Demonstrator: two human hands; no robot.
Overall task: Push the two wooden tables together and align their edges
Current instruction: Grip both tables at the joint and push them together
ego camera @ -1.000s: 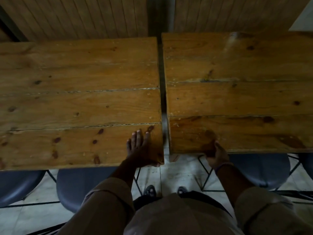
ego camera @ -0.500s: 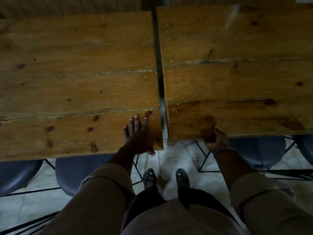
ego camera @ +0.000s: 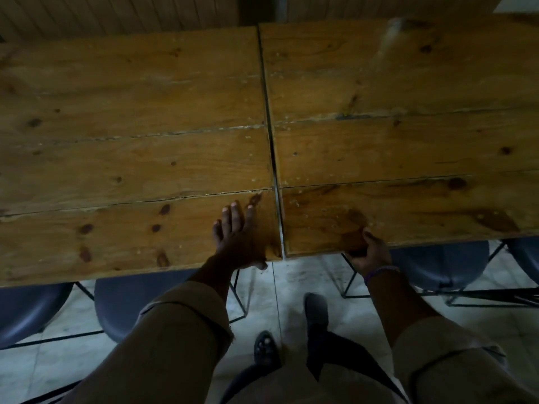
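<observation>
I see the left hand (ego camera: 239, 243) flat, fingers spread on the left table (ego camera: 131, 158); right hand (ego camera: 369, 252) grips the right table (ego camera: 408, 141) edge, narrow gap between.

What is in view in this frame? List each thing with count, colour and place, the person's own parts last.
left table: 1, brown wood planks, left half of view.
right table: 1, brown wood planks, right half; thin gap to the left table, near edge sits slightly farther back.
chairs: at least 4 partly seen, blue-grey seats on black wire frames, tucked under the near edges.
floor: pale tiles, below the tables.
wall: wood panelling, behind the tables.
left hand: flat on the left table's near right corner.
right hand: gripping the right table's near edge; purple wristband.
sleeves: 2, tan.
feet: 2, dark footwear, on the floor.
</observation>
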